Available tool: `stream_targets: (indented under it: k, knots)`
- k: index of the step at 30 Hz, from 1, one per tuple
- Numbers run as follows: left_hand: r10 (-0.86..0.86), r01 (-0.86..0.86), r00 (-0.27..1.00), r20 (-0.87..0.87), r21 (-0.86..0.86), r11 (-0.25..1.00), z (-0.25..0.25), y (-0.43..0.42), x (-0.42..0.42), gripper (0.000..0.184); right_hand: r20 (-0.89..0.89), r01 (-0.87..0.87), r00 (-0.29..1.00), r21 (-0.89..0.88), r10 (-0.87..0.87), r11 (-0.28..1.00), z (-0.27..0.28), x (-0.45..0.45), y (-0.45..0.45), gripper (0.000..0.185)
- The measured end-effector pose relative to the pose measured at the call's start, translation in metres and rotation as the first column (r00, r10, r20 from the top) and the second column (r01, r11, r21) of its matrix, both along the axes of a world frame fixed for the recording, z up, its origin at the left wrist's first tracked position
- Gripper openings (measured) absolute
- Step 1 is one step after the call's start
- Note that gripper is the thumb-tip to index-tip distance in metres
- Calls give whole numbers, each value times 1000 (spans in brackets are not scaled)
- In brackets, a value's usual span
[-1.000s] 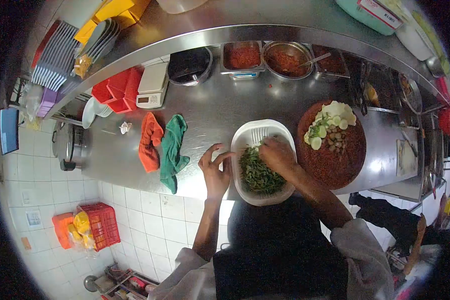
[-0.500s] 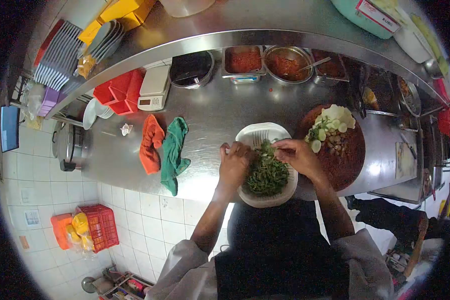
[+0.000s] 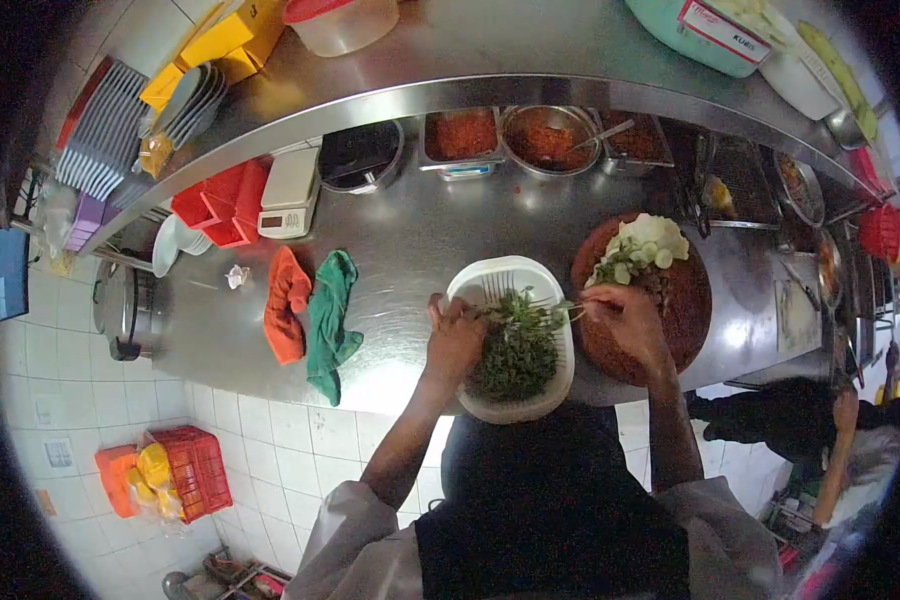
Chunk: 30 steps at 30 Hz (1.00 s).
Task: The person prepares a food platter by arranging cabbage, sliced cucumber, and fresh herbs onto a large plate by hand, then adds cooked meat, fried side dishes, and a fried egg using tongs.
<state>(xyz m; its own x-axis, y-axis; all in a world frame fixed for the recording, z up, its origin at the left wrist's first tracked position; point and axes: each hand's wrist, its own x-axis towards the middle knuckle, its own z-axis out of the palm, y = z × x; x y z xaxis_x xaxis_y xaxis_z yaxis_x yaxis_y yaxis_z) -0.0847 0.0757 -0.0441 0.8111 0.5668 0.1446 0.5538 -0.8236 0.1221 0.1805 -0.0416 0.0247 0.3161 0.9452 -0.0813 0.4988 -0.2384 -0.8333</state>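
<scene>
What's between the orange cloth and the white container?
In the head view: the green cloth, bare counter, then the left hand at the white container.

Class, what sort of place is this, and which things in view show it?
Probably a professional kitchen, perhaps a restaurant's: it has a long steel counter, a metal bowl of reddish food, and leafy greens in a white container.

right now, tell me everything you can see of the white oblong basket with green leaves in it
The white oblong basket looks plastic, with slots toward its far end. It sits upright at the near edge of the shiny metal counter, partly filled with green leaves. The bare left hand overlaps its left rim, the bare right hand is beside its right rim; contact is unclear.
</scene>
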Motion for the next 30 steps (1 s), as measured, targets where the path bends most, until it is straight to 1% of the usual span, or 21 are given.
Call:
stream_targets:
  k: [1,3,6,7,9,10,12,13,15,16,17,18,19,20,21,22,24,25,26,28,30]
  knots:
    - [-3,3,1000,2,-1,1000,1,0,1,25,2,3,1000,-1,-3,1000,-4,4,-4,23]
    - [26,-22,997,-69,54,998,4,-1,1,24,317,64,947,-57,-42,996,-5,8,-10,22]
    - [-3,6,999,-36,72,997,3,0,-3,22,329,159,939,-172,-95,972,17,6,-14,21]
    - [0,3,999,-40,70,998,10,1,-2,22,326,155,941,-174,-91,973,23,5,-14,21]
    - [64,-61,996,67,-55,997,25,2,-2,24,288,115,952,-12,-106,993,36,-1,-16,21]
    - [65,-62,996,57,-58,996,28,4,-5,24,278,114,955,-17,-105,993,47,-9,-13,21]
    - [174,-164,962,209,-63,984,33,12,-8,28,58,90,994,49,-93,995,67,-29,1,21]
    - [168,-160,956,242,-53,986,37,15,-8,26,52,93,994,49,-96,994,65,-36,11,21]
    - [162,-155,960,230,-48,987,45,17,-8,21,-57,24,998,62,-20,998,48,-48,29,24]
    - [158,-152,962,221,-44,987,47,17,-8,17,-57,23,998,63,-19,998,35,-54,34,24]
    - [162,-157,961,223,-40,987,49,16,-11,17,207,-61,977,69,46,996,17,-59,40,24]
    - [267,-256,909,319,-77,964,51,16,-16,15,456,-144,884,56,103,988,1,-65,48,24]
    - [364,-344,839,405,-124,931,53,16,-22,12,454,-148,885,61,105,987,-14,-73,56,24]
    - [442,-405,764,471,-183,896,65,15,-29,14,338,-229,917,12,211,973,-30,-82,61,24]
    - [485,-377,675,556,-305,874,63,18,-38,15,209,-313,927,-32,313,949,-45,-91,62,25]
    - [534,-333,569,626,-419,845,65,20,-44,15,204,-318,926,-36,318,947,-59,-98,63,25]
    - [532,-392,604,594,-360,847,80,16,-53,14,606,-453,671,-120,427,883,-72,-109,67,21]
    - [526,-438,639,561,-297,848,87,15,-57,14,629,-541,635,-52,449,839,-68,-107,67,14]
    - [535,-450,633,559,-297,842,87,12,-61,14,628,-552,630,-53,458,832,-69,-109,68,14]
    - [583,-452,611,536,-369,813,87,8,-68,12,393,-343,849,-99,353,934,-74,-112,71,8]
    - [615,-449,585,528,-421,788,80,4,-70,12,436,-389,813,-88,387,917,-79,-107,72,9]
